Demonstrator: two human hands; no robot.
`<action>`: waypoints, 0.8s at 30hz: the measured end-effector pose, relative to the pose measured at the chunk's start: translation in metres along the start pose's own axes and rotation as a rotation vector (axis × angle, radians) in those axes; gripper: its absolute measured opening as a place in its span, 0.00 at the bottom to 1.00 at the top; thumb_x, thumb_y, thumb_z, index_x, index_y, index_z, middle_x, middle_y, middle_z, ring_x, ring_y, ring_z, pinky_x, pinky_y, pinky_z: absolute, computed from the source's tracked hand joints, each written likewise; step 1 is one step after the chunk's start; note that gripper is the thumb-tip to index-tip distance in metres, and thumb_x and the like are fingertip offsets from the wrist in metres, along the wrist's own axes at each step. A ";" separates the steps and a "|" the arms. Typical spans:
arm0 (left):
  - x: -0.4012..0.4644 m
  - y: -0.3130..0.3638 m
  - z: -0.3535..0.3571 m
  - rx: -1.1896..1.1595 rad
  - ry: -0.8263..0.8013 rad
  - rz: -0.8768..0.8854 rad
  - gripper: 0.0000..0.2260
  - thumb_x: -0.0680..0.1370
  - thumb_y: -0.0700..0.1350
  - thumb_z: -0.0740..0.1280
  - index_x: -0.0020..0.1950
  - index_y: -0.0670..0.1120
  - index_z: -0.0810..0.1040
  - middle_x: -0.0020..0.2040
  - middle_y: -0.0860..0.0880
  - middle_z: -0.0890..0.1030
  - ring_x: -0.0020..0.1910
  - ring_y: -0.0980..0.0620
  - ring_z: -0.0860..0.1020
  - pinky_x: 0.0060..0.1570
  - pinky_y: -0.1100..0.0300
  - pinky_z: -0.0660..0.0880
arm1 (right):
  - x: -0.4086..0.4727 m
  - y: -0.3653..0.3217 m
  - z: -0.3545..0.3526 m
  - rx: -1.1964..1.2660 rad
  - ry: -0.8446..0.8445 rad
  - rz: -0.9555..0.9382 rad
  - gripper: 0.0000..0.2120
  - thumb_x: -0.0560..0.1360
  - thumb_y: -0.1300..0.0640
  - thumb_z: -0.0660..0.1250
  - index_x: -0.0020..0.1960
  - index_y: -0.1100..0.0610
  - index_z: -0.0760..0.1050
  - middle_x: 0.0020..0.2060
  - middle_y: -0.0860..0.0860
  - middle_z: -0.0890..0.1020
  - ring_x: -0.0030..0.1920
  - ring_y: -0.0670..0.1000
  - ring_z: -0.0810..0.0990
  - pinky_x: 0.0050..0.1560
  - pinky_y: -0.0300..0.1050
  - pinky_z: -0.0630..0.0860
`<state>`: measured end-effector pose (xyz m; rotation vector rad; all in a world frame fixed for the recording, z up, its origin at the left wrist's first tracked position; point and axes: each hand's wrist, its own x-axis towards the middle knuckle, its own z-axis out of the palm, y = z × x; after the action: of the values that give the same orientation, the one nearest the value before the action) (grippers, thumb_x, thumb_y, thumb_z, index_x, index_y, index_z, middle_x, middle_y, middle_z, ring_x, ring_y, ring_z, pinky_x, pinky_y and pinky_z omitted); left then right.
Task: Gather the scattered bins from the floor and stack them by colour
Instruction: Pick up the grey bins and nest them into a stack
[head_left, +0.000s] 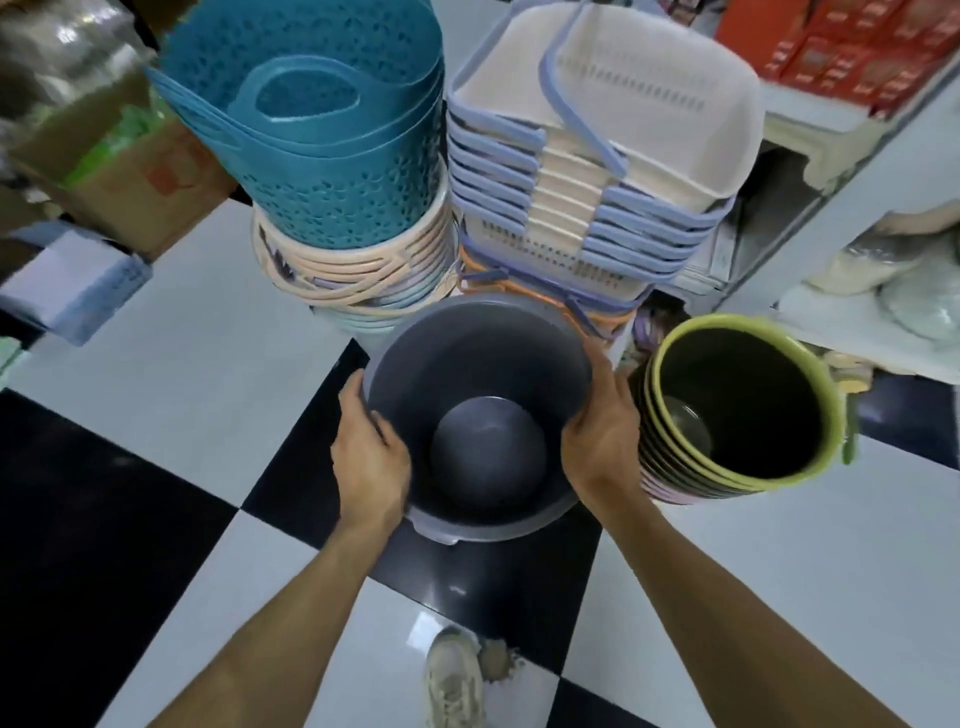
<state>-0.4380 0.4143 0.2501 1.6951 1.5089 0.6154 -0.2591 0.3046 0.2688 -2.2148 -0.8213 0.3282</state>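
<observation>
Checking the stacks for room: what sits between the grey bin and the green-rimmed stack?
In the head view, only the right hand gripping the grey bin, then a narrow gap before the green-rimmed stack.

The single head-worn camera looked steeply down and forward from above the person's outstretched arms; its wide lens bowed the checkered floor (156, 415) outward at the edges. It sat close over the grey bin (483, 415) at frame centre; a shoe (454, 675) at the bottom edge marked the wearer's own standing point below.
</observation>
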 end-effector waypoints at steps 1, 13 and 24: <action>0.007 -0.009 0.007 0.035 -0.053 -0.007 0.25 0.82 0.41 0.59 0.78 0.51 0.57 0.69 0.44 0.73 0.65 0.42 0.73 0.65 0.49 0.70 | 0.002 0.010 0.010 -0.012 -0.040 0.042 0.34 0.76 0.66 0.60 0.77 0.44 0.55 0.67 0.56 0.70 0.64 0.59 0.73 0.64 0.56 0.71; 0.046 -0.060 0.059 0.354 -0.516 -0.108 0.53 0.74 0.46 0.73 0.78 0.54 0.30 0.79 0.45 0.44 0.72 0.34 0.64 0.67 0.44 0.67 | 0.019 0.073 0.072 -0.255 -0.447 0.281 0.54 0.73 0.63 0.68 0.75 0.52 0.26 0.75 0.58 0.45 0.64 0.62 0.73 0.61 0.55 0.75; 0.064 -0.019 0.049 0.861 -0.466 -0.068 0.43 0.74 0.69 0.60 0.80 0.52 0.43 0.81 0.51 0.51 0.75 0.40 0.60 0.69 0.38 0.61 | 0.049 0.076 0.011 -0.312 -0.394 0.059 0.31 0.80 0.46 0.55 0.77 0.44 0.43 0.78 0.53 0.53 0.74 0.62 0.62 0.68 0.60 0.68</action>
<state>-0.3998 0.4655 0.1979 2.1766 1.5554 -0.5389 -0.1921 0.3025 0.2072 -2.5083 -1.0756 0.7244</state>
